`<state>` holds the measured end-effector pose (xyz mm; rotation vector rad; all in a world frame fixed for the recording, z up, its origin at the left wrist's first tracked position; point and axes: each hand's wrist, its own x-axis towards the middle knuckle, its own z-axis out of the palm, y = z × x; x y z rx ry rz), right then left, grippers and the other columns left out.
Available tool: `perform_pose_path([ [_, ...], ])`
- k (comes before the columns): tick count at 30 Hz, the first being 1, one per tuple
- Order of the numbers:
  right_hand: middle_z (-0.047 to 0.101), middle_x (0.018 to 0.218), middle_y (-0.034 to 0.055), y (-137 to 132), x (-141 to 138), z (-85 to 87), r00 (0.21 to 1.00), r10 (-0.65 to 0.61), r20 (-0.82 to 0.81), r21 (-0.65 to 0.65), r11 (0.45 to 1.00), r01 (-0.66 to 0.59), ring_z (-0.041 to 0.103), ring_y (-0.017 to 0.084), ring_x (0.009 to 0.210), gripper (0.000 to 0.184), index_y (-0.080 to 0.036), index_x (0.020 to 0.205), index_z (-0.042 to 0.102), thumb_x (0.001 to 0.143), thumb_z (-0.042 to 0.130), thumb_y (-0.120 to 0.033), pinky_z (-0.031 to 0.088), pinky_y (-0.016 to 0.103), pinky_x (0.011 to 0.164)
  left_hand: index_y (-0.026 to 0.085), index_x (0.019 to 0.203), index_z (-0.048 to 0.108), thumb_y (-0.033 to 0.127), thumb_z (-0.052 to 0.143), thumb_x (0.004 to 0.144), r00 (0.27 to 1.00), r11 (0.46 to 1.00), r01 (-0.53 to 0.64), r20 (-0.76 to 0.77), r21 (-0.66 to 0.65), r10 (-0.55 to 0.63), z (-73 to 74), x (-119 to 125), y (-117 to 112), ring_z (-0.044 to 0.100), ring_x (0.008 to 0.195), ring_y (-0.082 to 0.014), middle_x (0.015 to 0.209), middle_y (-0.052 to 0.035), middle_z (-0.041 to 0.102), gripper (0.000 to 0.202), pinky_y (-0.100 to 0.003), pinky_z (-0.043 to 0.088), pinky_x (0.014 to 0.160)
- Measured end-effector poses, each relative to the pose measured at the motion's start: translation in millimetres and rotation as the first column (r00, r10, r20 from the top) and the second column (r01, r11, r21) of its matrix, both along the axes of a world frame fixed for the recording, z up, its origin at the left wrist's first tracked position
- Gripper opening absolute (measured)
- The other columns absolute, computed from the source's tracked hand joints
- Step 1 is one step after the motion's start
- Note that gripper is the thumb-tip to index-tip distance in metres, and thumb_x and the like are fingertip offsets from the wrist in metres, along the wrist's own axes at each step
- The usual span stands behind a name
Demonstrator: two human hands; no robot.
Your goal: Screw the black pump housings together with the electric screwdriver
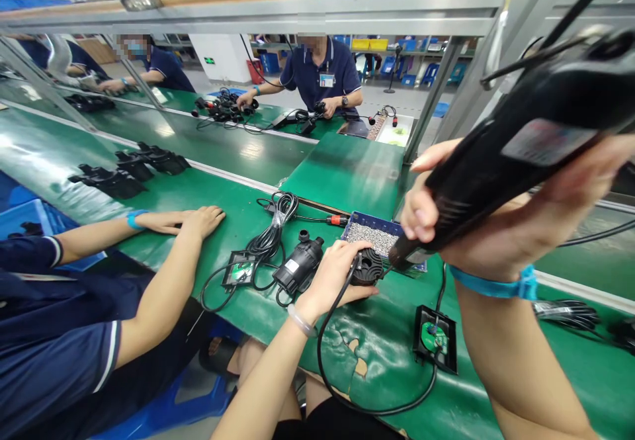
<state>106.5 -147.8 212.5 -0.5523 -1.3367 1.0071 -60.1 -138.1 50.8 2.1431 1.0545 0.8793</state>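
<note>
My right hand (476, 228) is wrapped round a black electric screwdriver (510, 135), which hangs from above and slants down to the left. Its tip meets the right side of a round black pump (368, 266). That pump is gripped by my left hand (337, 271), thumb in front and fingers behind. A black cable runs from it to an open square box with a green circuit board (434, 337). Just behind the pump, a blue tray (353, 220) holds many small screws (372, 237). Another black pump (299, 264) lies left of my left hand.
A coiled cable (272, 228) and a second open box (240, 270) lie to the left. Beside me a co-worker's hands (191, 221) rest on the green bench. Several black pump parts (124, 169) stand farther left. A metal shelf beam (297, 13) crosses overhead.
</note>
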Motion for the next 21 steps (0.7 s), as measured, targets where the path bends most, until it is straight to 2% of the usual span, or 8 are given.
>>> perform_pose_path([
  [4,0.058,0.062,0.0002,17,21,-0.6,0.970,-0.235,0.061,-0.014,0.972,0.236,0.057,0.013,0.049,0.060,-0.018,0.092,0.067,0.095,0.037,-0.069,0.044,0.026,0.041,0.022,0.134,0.057,0.025,0.094,0.059,0.997,0.999,-0.049,0.058,-0.020,0.050,-2.4,1,-2,0.059,0.111,-0.0271,0.117,-0.0072,0.064,0.083,-0.042,0.051,0.101],
  [9,0.066,0.075,0.0038,51,52,-51.5,0.905,-0.375,0.198,-0.216,0.884,0.414,0.064,0.016,0.066,0.069,-0.016,0.106,0.062,0.077,0.056,-0.078,0.056,0.035,0.068,0.023,0.128,0.063,0.024,0.092,0.059,0.912,0.962,-0.215,0.316,-0.169,0.260,3.6,-10,-11,0.063,0.111,-0.0274,0.120,-0.0078,0.065,0.075,-0.043,0.050,0.103],
  [12,0.072,0.095,0.0129,55,63,-80.6,0.882,-0.382,0.275,-0.241,0.861,0.448,0.069,0.023,0.087,0.070,-0.015,0.113,0.061,0.080,0.057,-0.076,0.056,0.045,0.088,0.021,0.129,0.062,0.032,0.092,0.061,0.768,0.924,-0.128,0.553,-0.360,0.322,8.9,-19,-20,0.066,0.108,-0.0267,0.120,-0.0081,0.069,0.075,-0.041,0.050,0.101],
  [14,0.069,0.121,0.0187,47,66,-93.8,0.857,-0.407,0.316,-0.226,0.845,0.484,0.065,0.028,0.114,0.072,-0.016,0.121,0.060,0.080,0.059,-0.075,0.048,0.051,0.105,0.019,0.129,0.062,0.036,0.095,0.056,0.656,0.881,-0.025,0.657,-0.473,0.372,11.7,-22,-27,0.068,0.101,-0.0257,0.115,-0.0084,0.072,0.082,-0.038,0.053,0.095],
  [17,0.047,0.153,0.0187,20,70,-111.1,0.742,-0.511,0.434,-0.115,0.785,0.609,0.044,0.033,0.142,0.092,-0.020,0.145,0.047,0.072,0.071,-0.070,0.032,0.056,0.120,0.017,0.125,0.065,0.039,0.099,0.047,0.557,0.833,0.068,0.713,-0.549,0.425,14.4,-25,-38,0.069,0.094,-0.0236,0.107,-0.0083,0.075,0.087,-0.033,0.054,0.087],
  [19,0.053,0.148,0.0180,-5,72,-125.1,0.624,-0.546,0.559,-0.031,0.739,0.673,0.052,0.036,0.135,0.093,-0.021,0.145,0.049,0.070,0.070,-0.073,0.040,0.059,0.114,0.017,0.122,0.067,0.038,0.101,0.044,0.525,0.818,0.097,0.727,-0.567,0.442,15.6,-26,-45,0.069,0.091,-0.0222,0.104,-0.0076,0.075,0.087,-0.031,0.054,0.084],
  [20,0.062,0.135,0.0171,-18,71,-132.9,0.612,-0.495,0.617,-0.055,0.749,0.661,0.061,0.037,0.122,0.085,-0.021,0.135,0.059,0.069,0.068,-0.075,0.048,0.059,0.106,0.018,0.121,0.067,0.038,0.101,0.044,0.514,0.812,0.110,0.732,-0.574,0.448,16.1,-26,-49,0.069,0.089,-0.0214,0.103,-0.0071,0.076,0.087,-0.031,0.054,0.083],
  [21,0.070,0.121,0.0158,-31,69,-141.0,0.649,-0.371,0.664,-0.148,0.785,0.601,0.067,0.035,0.106,0.079,-0.022,0.123,0.067,0.068,0.066,-0.078,0.055,0.057,0.095,0.018,0.120,0.068,0.038,0.102,0.043,0.506,0.807,0.122,0.736,-0.578,0.450,16.6,-26,-53,0.069,0.088,-0.0209,0.102,-0.0068,0.076,0.086,-0.031,0.054,0.082],
])
